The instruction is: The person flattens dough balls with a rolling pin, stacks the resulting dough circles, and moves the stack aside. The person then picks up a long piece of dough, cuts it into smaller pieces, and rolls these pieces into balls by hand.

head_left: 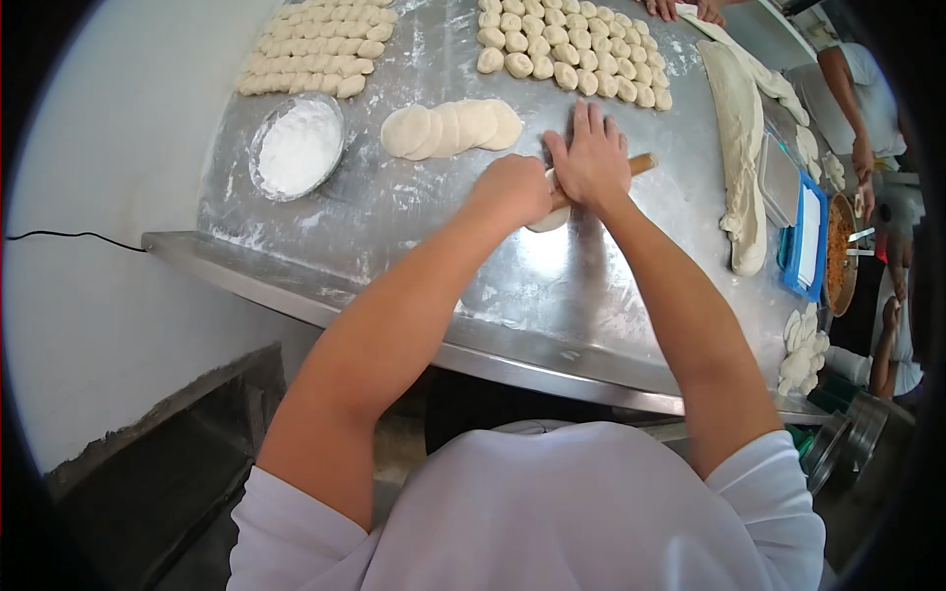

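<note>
A wooden rolling pin (pixel 642 164) lies over a small round of dough (pixel 550 221) on the metal table. My left hand (pixel 514 189) is closed at the pin's left end, beside the dough. Across the pin my right hand (pixel 591 158) lies flat, fingers stretched forward and apart. Part of the dough is hidden under the pin and hands. Left of my hands, overlapping flat dough rounds (pixel 449 129) form a row. Further left stands a bowl of white flour (pixel 299 148).
Dough pieces in rows (pixel 576 49) and more (pixel 315 49) lie at the back of the floured metal table (pixel 394 246). A long dough strip (pixel 737 148), a blue tray (pixel 808 236) and a pan of filling (pixel 841 251) are right. Other people's hands show at the back and right.
</note>
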Tool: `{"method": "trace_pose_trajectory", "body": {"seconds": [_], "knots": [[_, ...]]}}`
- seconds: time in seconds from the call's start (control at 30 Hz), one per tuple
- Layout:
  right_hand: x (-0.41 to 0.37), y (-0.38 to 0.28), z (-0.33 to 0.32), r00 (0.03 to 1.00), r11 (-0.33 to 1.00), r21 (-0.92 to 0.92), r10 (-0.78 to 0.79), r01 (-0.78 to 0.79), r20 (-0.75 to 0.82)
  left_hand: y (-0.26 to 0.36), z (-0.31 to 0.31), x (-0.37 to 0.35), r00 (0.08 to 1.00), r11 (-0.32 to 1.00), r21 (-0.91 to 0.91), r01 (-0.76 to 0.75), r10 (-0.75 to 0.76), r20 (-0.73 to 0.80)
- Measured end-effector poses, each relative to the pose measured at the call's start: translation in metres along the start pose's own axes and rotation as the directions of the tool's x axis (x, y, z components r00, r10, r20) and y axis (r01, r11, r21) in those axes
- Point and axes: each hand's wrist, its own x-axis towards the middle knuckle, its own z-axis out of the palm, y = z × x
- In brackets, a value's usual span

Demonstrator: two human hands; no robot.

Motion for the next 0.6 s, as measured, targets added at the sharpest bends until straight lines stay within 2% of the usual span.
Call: {"method": "trace_pose_trajectory", "body": {"seconds": [0.03,0.1,0.17,0.2,0.23,0.3,0.37,0.4,0.5,0.53,0.6], "knots": [[0.007,-0.004,0.004,0.999,0.998,0.058,0.015,-0.012,-0.048,-0.010,0.006,0.006,0.999,0.999,0.002,-0.032,0.032,-0.041],[-0.020,0.008,-0.001,0.999,0.997,0.055,-0.053,0.053,-0.003,-0.025,0.012,0.015,0.987,0.995,0.005,-0.103,0.103,-0.124],[-0.079,0.035,-0.012,0.990,0.993,-0.008,-0.121,0.122,0.077,-0.025,0.010,0.017,0.986,0.986,-0.162,-0.050,0.023,-0.164],[-0.110,0.052,-0.022,0.980,0.983,0.033,-0.183,0.181,0.075,-0.027,0.013,0.015,0.985,0.969,-0.247,-0.018,-0.025,-0.169],[-0.133,0.067,-0.031,0.969,0.973,0.007,-0.231,0.231,0.091,-0.027,0.014,0.013,0.995,0.938,-0.337,0.076,-0.095,-0.040],[-0.148,0.078,-0.041,0.955,0.961,-0.010,-0.272,0.275,0.117,-0.024,0.005,0.014,0.956,0.839,-0.467,0.280,-0.197,0.218],[-0.117,0.060,-0.031,0.967,0.975,-0.016,-0.219,0.223,0.128,-0.014,-0.009,0.009,0.942,0.948,-0.238,0.210,-0.131,0.310],[-0.091,0.042,-0.019,0.984,0.984,-0.062,-0.164,0.169,0.073,-0.012,-0.012,0.008,0.927,0.980,-0.120,0.161,-0.109,0.359],[-0.007,-0.004,0.003,1.000,0.998,-0.064,-0.026,0.026,0.003,-0.012,0.003,0.008,1.000,0.994,0.113,0.009,-0.007,-0.019],[0.004,-0.010,0.011,0.999,0.998,-0.059,0.017,-0.019,-0.040,-0.005,-0.014,0.002,0.992,0.997,0.037,0.064,-0.068,0.110],[-0.013,0.000,0.007,0.999,0.999,0.024,-0.038,0.039,-0.034,-0.023,0.001,0.013,0.999,0.999,-0.016,0.031,-0.031,0.022]]}}
